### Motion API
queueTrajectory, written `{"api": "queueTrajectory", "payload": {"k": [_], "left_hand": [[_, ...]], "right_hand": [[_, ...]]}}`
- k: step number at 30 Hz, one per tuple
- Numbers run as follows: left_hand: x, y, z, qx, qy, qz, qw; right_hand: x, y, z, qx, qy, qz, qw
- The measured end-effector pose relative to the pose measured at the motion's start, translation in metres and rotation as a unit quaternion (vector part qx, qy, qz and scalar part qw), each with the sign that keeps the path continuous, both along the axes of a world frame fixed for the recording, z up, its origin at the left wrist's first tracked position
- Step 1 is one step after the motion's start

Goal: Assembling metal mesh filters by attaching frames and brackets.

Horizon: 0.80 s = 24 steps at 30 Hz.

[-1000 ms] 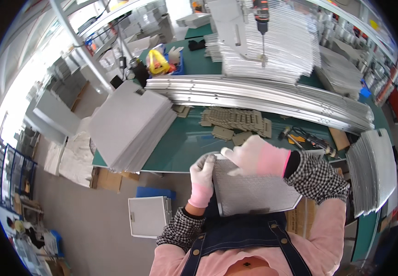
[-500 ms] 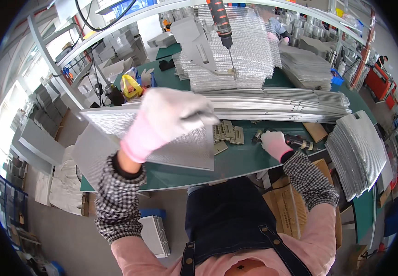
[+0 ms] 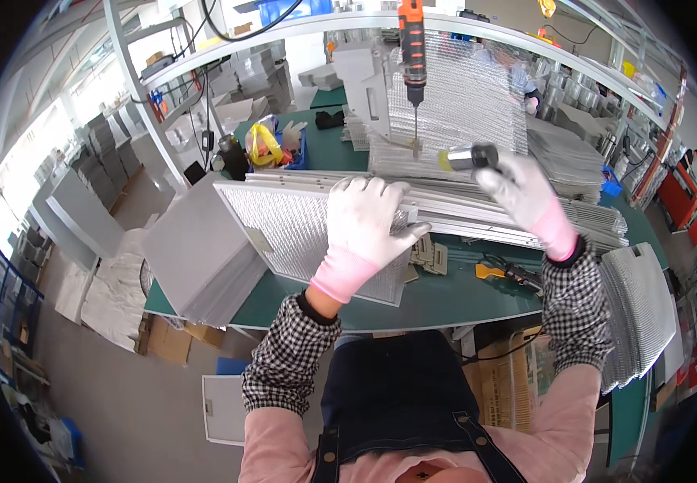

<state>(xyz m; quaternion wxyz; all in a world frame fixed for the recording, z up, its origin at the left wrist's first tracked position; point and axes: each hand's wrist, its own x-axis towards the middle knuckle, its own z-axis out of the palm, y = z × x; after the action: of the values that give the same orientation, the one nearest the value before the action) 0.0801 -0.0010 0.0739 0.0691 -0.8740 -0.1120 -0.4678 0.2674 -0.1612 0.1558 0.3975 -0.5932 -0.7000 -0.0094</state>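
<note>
My left hand [image 3: 364,221], in a white glove with a pink cuff, is closed over the upper right edge of a silver-framed mesh panel [image 3: 292,221]. The panel leans at a slant on the green table, with a small beige piece on its left side. In my right hand [image 3: 521,193], gloved the same way, a small mallet [image 3: 467,157] is held up above the long metal strips [image 3: 485,219]. Its head has a black end and a yellowish end; the fingers hide the handle. Beige flat pieces [image 3: 437,256] lie just right of the panel.
An orange and black power screwdriver [image 3: 413,60] hangs above the table. Mesh sheets are stacked behind the strips and at the right [image 3: 638,310]. A yellow-handled tool [image 3: 489,271] lies on the table. Grey panels [image 3: 203,249] stand at the left, beyond them a blue bin [image 3: 294,157].
My right hand has taken the mallet from the table and raised it. My left hand, blurred above the panel before, has come down onto its edge. The whole view has shifted.
</note>
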Motion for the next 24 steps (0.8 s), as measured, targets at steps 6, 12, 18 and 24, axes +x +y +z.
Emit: {"api": "queueTrajectory", "payload": {"k": [6, 12, 18, 24], "left_hand": [[0.001, 0.006, 0.003, 0.003, 0.03, -0.022, 0.999], [-0.004, -0.002, 0.003, 0.0, 0.027, 0.017, 0.999], [0.0, -0.01, 0.003, -0.015, 0.034, 0.02, 0.999], [-0.003, -0.011, -0.011, -0.025, 0.005, 0.051, 0.998]], "right_hand": [[-0.014, 0.034, -0.005, -0.056, -0.31, -0.083, 0.945], [-0.029, 0.025, 0.022, -0.1, -0.313, -0.125, 0.936], [-0.018, 0.006, 0.011, 0.118, -0.034, -0.092, 0.988], [-0.005, 0.031, 0.001, -0.126, -0.392, -0.201, 0.889]]}}
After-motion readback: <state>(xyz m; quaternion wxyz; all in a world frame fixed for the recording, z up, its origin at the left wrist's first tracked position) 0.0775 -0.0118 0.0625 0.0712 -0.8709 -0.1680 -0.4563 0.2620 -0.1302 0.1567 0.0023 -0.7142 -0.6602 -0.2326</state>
